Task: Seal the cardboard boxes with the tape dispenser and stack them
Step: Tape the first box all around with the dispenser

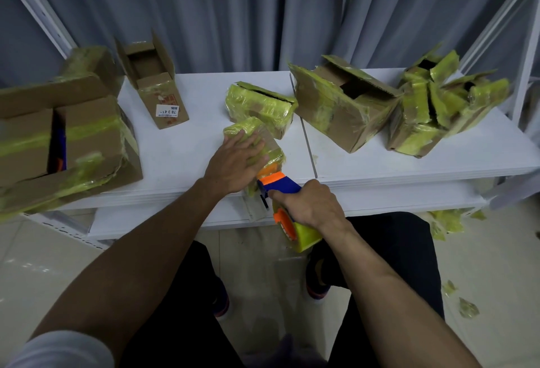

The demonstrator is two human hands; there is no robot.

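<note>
Head, left hand (pixel 237 163) pressing box (pixel 248 125), right hand (pixel 310 204) gripping dispenser (pixel 281 184), apparently touching

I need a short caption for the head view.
Left hand holds down a small box on the table while the right hand grips the tape dispenser.

Grey-blue pleated curtains (pixel 263 11) fill the whole back. White slotted metal uprights slant in at the left (pixel 38 14) and right (pixel 493 25) edges. White table (pixel 409 163) in two panels, with a seam (pixel 308 145) running front to back right of centre. A lower white board (pixel 163 221) juts out under the front edge. Pale glossy tile floor (pixel 482 265). Dim, even light.
</note>
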